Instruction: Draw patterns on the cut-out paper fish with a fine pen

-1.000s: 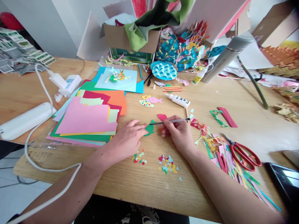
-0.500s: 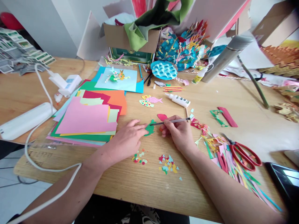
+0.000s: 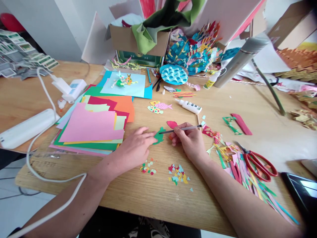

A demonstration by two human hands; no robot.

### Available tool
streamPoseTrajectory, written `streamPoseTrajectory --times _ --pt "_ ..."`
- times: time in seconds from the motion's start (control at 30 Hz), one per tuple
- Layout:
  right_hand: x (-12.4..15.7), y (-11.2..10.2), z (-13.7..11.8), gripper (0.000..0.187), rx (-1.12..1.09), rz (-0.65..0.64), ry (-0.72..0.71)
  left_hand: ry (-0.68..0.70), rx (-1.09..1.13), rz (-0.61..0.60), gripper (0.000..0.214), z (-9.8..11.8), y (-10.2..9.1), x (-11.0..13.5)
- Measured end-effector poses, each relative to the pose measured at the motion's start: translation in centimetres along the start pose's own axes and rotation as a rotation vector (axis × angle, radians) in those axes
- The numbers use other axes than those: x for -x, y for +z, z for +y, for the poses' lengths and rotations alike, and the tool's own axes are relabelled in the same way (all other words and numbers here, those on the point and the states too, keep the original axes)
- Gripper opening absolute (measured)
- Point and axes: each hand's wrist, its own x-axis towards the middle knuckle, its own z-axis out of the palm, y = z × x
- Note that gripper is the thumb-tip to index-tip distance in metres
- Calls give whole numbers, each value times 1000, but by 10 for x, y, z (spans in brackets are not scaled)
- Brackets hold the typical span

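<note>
Right hand (image 3: 188, 141): grip clenched on a thin grey rod (image 3: 182, 129), long axis near horizontal, tip pointing left onto a green paper cutout (image 3: 158, 136). Left hand (image 3: 133, 148): grip released, lying against the cutout on the tabletop (image 3: 148, 201).

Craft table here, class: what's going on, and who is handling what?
A person is working at a wooden table. The right hand pinches a slim pen-like tool, its tip at a green paper cut-out, which the left hand holds down with its fingertips. A pink paper cut-out lies just beyond. Paper confetti, a glue bottle, red-handled scissors and stacked coloured paper lie nearby.
</note>
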Motion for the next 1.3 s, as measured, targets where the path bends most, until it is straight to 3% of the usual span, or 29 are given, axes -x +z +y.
streamPoseTrajectory --times 1.3 --pt "1 -1 0 28 -1 17 31 4 -5 1 52 0 0 -1"
